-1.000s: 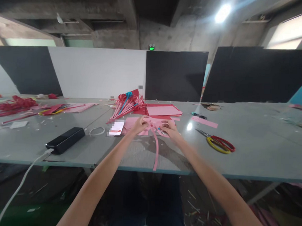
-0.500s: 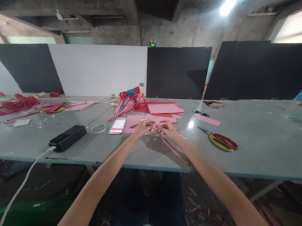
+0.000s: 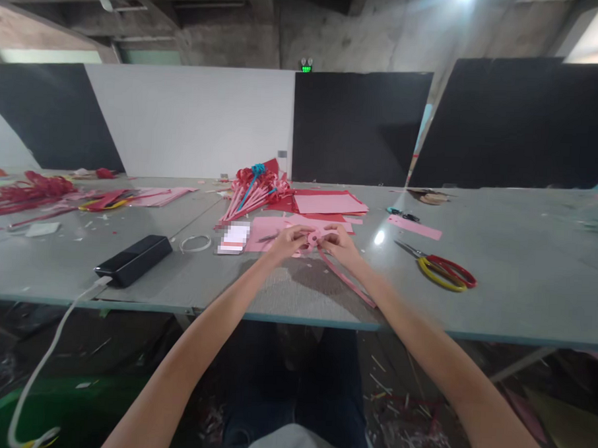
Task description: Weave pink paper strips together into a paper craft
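My left hand [image 3: 294, 241] and my right hand [image 3: 338, 244] pinch a pink paper flower [image 3: 313, 238] between them, from its left and right sides. From the flower a long pink paper strip [image 3: 349, 280] trails down to the right, under my right wrist and toward the table's front edge. Pink paper sheets [image 3: 263, 228] lie flat beneath and behind my hands. A pair of tweezers or a similar thin tool [image 3: 269, 237] rests on the pink sheet, left of my left hand; its exact kind is unclear.
Scissors with red and yellow handles [image 3: 446, 273] lie to the right. A black power bank [image 3: 133, 260] with a white cable sits on the left, near a white ring [image 3: 195, 244]. Behind are a bundle of paper flowers [image 3: 257, 189] and stacked red and pink sheets [image 3: 330, 202]. Dark and white panels stand along the back.
The camera has tilted slightly down, so the table appears higher. My hands keep hold of the pink flower, whose round face now shows more plainly.
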The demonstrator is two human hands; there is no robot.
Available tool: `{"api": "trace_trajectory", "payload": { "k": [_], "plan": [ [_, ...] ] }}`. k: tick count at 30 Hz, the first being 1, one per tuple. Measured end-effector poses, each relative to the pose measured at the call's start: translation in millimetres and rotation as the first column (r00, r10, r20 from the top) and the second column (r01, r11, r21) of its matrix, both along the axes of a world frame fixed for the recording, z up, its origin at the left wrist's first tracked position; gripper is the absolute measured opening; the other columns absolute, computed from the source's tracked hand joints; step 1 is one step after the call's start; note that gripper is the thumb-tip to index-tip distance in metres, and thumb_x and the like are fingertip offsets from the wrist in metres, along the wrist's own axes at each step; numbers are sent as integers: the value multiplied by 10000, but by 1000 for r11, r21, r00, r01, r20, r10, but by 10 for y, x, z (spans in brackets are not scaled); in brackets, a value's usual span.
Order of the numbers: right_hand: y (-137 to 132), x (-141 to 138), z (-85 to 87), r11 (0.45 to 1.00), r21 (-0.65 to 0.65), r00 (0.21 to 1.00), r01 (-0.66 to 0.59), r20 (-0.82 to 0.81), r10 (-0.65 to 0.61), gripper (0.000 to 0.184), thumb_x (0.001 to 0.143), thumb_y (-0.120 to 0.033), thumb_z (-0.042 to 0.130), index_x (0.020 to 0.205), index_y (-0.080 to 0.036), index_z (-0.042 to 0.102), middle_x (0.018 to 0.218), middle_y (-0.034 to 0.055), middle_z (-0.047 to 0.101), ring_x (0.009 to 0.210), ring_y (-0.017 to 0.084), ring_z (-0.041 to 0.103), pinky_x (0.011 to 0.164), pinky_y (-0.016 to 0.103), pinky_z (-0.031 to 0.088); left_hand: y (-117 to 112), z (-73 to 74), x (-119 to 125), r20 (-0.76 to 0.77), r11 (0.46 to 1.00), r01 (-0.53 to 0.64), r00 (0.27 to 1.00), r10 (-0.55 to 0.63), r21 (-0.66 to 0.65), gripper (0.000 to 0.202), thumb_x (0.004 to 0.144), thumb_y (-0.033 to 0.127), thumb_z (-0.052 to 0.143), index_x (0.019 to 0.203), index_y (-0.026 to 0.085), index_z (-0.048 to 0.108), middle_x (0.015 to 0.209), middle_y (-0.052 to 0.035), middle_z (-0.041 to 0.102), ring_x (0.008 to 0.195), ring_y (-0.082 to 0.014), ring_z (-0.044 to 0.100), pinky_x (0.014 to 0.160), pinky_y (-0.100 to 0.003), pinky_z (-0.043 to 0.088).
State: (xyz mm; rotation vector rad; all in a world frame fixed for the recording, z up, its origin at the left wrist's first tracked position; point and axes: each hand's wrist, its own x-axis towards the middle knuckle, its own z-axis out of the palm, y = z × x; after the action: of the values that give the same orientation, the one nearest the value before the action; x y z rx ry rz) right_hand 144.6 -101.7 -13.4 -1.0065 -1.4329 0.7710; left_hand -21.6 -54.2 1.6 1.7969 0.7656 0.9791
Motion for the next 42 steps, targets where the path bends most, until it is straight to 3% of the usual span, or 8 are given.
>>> {"api": "trace_trajectory", "payload": {
  "k": [8,16,21,32,37,42],
  "plan": [
    [-6,-12,1,998,31,998,46,28,-47,301,737,-342,602,959,-248,423,739,-12,630,728,175,608,685,338,447,-4,11,13,1,998,-39,999,39,46,386,732,168,555,1116,161,594,665,10,578,555,-90,547,512,-185,452],
    [12,-6,-14,998,59,1000,23,-1,-23,296,739,-349,595,945,-253,405,737,-10,621,721,174,609,682,345,457,-10,9,-1,7,999,-26,1000,26,47,396,737,202,564,1129,155,580,823,-36,628,656,-110,599,555,-188,481],
    [8,-2,-12,992,96,995,79,57,-84,259,749,-333,596,933,-250,434,836,12,621,756,171,608,674,333,462,19,-13,-6,5,997,-23,1000,22,68,380,750,235,583,1122,156,586,813,-38,630,670,-115,609,567,-192,487],
    [10,-9,14,996,63,996,64,51,-67,282,730,-337,600,936,-254,426,729,-12,617,724,181,609,673,342,456,1,-7,-5,9,998,-4,1000,4,67,357,738,219,578,1088,152,600,841,-42,635,664,-98,596,559,-171,485],
    [-17,-18,30,997,52,997,57,48,-60,297,722,-350,604,945,-260,431,725,-13,615,735,187,604,681,342,448,-10,-24,-9,12,1000,-11,1000,11,-13,406,751,270,584,1147,178,578,921,-62,644,686,-120,619,535,-189,492],
    [-20,-34,34,994,69,995,81,48,-84,277,716,-330,592,929,-257,432,714,-15,604,710,184,595,657,335,440,-110,49,-7,10,1000,-13,1000,13,-24,419,736,322,642,1113,148,581,847,-53,656,705,-127,623,590,-200,504]
  ]
}}
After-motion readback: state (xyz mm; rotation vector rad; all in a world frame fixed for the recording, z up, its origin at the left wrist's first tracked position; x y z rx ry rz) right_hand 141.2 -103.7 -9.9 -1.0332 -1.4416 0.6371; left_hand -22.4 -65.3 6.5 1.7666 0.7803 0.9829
